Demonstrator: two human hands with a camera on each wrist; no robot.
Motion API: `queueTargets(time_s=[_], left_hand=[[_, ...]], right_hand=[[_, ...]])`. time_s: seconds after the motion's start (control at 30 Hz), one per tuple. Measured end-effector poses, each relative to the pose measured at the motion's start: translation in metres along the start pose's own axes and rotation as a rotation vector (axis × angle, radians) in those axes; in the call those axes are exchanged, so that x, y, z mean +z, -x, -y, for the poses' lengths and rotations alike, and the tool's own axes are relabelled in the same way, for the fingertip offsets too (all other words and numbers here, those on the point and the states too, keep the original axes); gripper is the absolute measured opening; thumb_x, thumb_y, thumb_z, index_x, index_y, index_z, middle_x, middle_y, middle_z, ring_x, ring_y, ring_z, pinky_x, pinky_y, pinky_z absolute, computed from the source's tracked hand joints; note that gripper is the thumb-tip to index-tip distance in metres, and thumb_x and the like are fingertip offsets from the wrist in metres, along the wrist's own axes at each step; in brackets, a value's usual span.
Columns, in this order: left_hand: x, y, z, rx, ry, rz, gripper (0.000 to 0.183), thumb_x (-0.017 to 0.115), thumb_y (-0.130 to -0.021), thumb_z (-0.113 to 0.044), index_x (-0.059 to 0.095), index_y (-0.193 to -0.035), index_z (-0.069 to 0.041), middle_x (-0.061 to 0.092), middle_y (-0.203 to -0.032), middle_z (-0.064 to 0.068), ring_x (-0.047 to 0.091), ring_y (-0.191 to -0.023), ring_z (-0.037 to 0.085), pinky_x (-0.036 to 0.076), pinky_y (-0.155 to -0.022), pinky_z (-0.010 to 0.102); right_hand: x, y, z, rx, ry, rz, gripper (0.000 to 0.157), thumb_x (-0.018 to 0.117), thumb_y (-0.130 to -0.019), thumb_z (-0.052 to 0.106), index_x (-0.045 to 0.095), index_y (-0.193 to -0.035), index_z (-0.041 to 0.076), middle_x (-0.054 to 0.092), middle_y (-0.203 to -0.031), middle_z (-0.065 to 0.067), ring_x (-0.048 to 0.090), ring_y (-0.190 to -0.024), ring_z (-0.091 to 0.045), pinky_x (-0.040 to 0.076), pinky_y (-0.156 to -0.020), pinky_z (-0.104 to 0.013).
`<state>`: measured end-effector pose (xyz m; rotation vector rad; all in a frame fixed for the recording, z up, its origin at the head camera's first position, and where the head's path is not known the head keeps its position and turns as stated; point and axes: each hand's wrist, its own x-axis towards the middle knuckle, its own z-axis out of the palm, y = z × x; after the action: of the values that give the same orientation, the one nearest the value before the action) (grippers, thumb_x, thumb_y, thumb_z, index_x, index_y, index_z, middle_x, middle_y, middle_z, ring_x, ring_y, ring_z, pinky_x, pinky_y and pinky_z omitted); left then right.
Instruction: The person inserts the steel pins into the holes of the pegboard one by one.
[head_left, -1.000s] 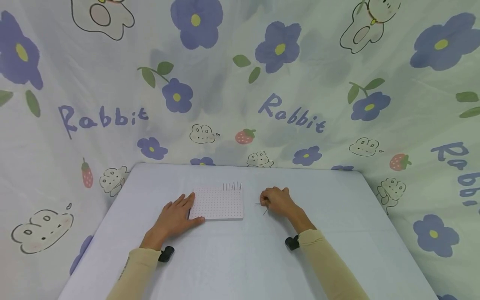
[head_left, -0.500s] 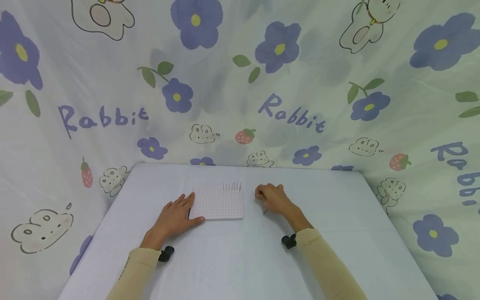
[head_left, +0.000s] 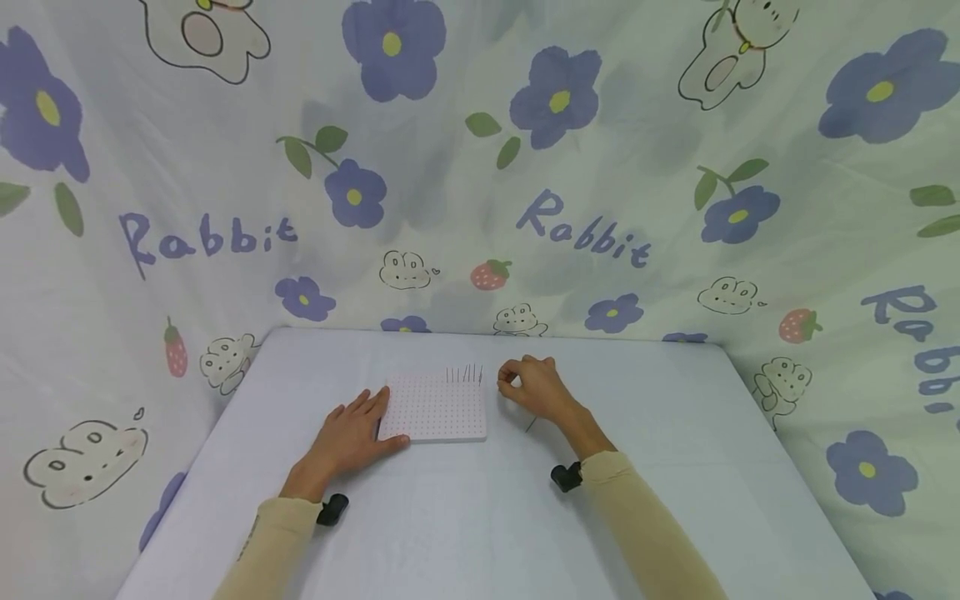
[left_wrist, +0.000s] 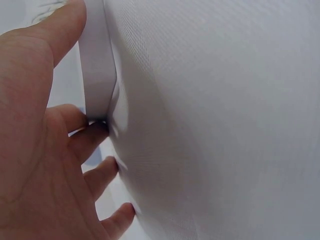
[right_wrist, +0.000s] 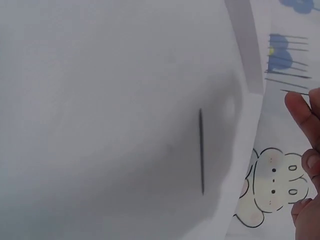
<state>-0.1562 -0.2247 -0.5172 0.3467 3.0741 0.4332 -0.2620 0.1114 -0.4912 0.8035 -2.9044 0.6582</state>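
Note:
A white board (head_left: 431, 408) with a grid of small holes lies flat on the table. Several thin dark needles (head_left: 465, 373) stand upright along its far right edge, some leaning. My left hand (head_left: 347, 437) rests against the board's left side, fingers spread, its thumb at the front edge. Just right of the board, my right hand (head_left: 538, 389) pinches a needle (right_wrist: 294, 92) between thumb and index finger; the fingertips cover part of it. Another needle (right_wrist: 202, 150) lies loose on the table below that hand.
The table (head_left: 480, 533) has a white cloth. Behind it hangs a curtain (head_left: 450, 208) printed with flowers and rabbits. Each wrist carries a small black camera, such as the right one (head_left: 566, 477).
My right hand has risen off the table with a needle and moved left and away, toward the board's far right corner. The other needle stays on the table. My left hand keeps its place.

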Motion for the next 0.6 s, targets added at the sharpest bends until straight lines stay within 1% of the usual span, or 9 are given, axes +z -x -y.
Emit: queueTargets(time_s=[0.07, 0.2, 0.37, 0.6], left_hand=[[0.0, 0.0, 0.0, -0.001, 0.003, -0.001, 0.1, 0.061, -0.089, -0.068, 0.033, -0.155, 0.002, 0.036, -0.16, 0.019, 0.031, -0.146, 0.046, 0.024, -0.112, 0.071], [0.0, 0.0, 0.0, -0.006, 0.003, -0.001, 0.1, 0.061, -0.088, -0.068, 0.033, -0.155, 0.002, 0.036, -0.16, 0.018, 0.031, -0.146, 0.045, 0.024, -0.112, 0.07], [0.0, 0.0, 0.0, -0.009, 0.0, 0.002, 0.101, 0.06, -0.088, -0.069, 0.033, -0.155, 0.001, 0.036, -0.16, 0.018, 0.03, -0.147, 0.045, 0.024, -0.113, 0.07], [0.0, -0.001, 0.0, -0.015, -0.003, 0.009, 0.102, 0.059, -0.088, -0.071, 0.032, -0.156, 0.001, 0.035, -0.16, 0.017, 0.03, -0.147, 0.044, 0.024, -0.113, 0.07]], right_hand=[[-0.002, -0.002, 0.003, -0.002, -0.025, -0.005, 0.009, 0.07, -0.093, 0.029, 0.073, -0.092, 0.021, 0.072, -0.087, 0.013, 0.058, -0.084, -0.013, 0.034, -0.085, -0.041], [-0.002, -0.006, 0.01, -0.008, -0.044, -0.003, 0.009, 0.071, -0.093, 0.029, 0.074, -0.093, 0.021, 0.074, -0.089, 0.012, 0.06, -0.087, -0.015, 0.034, -0.088, -0.044], [0.001, -0.011, 0.015, -0.006, -0.043, 0.002, 0.008, 0.073, -0.092, 0.029, 0.075, -0.093, 0.022, 0.074, -0.088, 0.012, 0.058, -0.085, -0.013, 0.034, -0.088, -0.044], [0.005, -0.017, 0.021, 0.004, -0.039, 0.031, 0.009, 0.075, -0.092, 0.031, 0.077, -0.096, 0.023, 0.075, -0.09, 0.014, 0.054, -0.083, -0.007, 0.033, -0.086, -0.042]])
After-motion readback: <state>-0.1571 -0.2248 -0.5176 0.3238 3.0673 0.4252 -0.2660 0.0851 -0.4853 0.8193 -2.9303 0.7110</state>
